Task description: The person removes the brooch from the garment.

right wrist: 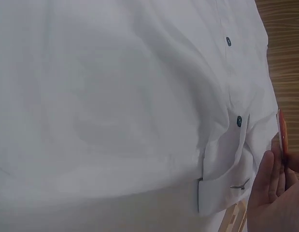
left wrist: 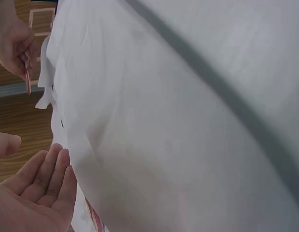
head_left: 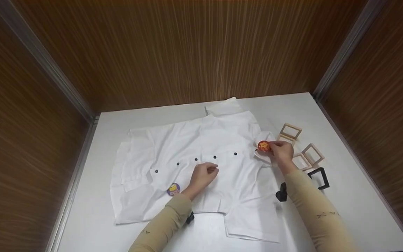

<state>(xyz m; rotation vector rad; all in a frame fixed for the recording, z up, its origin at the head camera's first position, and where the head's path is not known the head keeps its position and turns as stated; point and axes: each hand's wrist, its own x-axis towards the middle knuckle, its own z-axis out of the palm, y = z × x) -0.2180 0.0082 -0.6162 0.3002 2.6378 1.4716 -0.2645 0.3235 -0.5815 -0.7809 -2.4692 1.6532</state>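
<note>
A white shirt [head_left: 187, 140] with black buttons [head_left: 214, 157] lies spread on the table, its collar to the right. My right hand [head_left: 282, 153] pinches a round red badge [head_left: 264, 146] with a yellow star shape, just above the collar. In the right wrist view that badge [right wrist: 282, 133] appears edge-on between thumb and fingers. My left hand [head_left: 203, 176] hovers over the shirt front below the button row. Its fingers [left wrist: 48, 179] are loosely bent and hold nothing. A purple badge [head_left: 174, 189] with a yellow figure rests on the shirt, left of that hand.
To the right of the collar stand two opened light wooden frames [head_left: 291, 131] [head_left: 313, 154]. A black frame [head_left: 322, 178] lies nearer me, partly behind my right sleeve. Wood-grain panels [head_left: 201, 52] enclose the white table [head_left: 355, 196] at the back and sides.
</note>
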